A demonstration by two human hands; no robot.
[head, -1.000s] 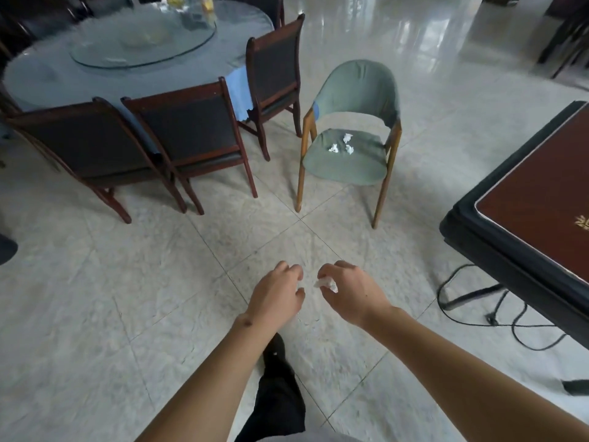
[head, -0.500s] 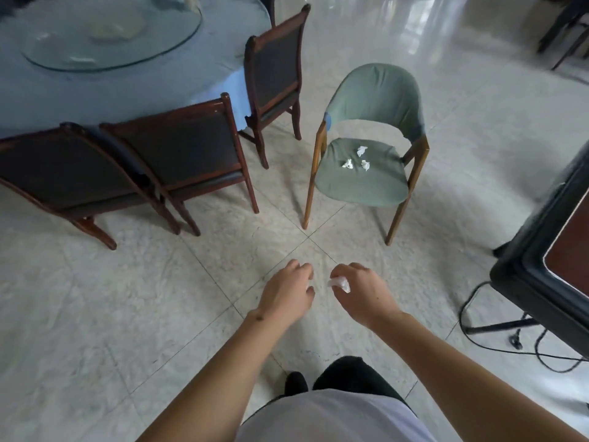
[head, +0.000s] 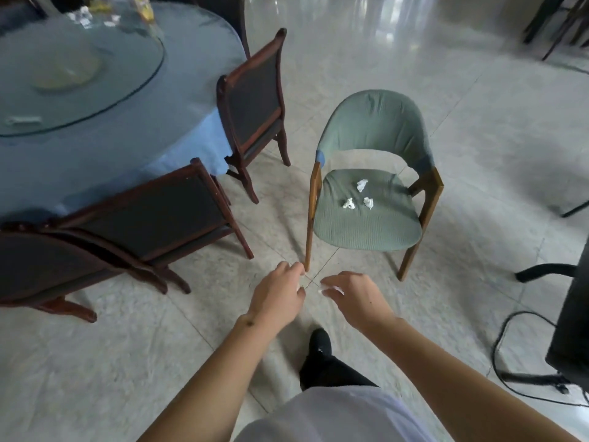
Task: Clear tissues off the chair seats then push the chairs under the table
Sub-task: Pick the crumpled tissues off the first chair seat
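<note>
We face the green chair (head: 366, 218), well apart from the round tabletop (head: 143, 129) on the left. Three crumpled tissues (head: 361, 185) lie mid-seat: feather-light, soft, easy to pinch from above. Our right hand (head: 357, 298) pinches a tissue scrap (head: 330, 290) in curled fingers; our left hand (head: 277, 295) hangs loosely curled, seemingly empty.

The person stepped closer to the green chair (head: 369, 199), which drew nearer to both hands. The left hand (head: 277, 296) and right hand (head: 357, 298), pinching a tissue (head: 330, 289), moved slightly apart.
</note>
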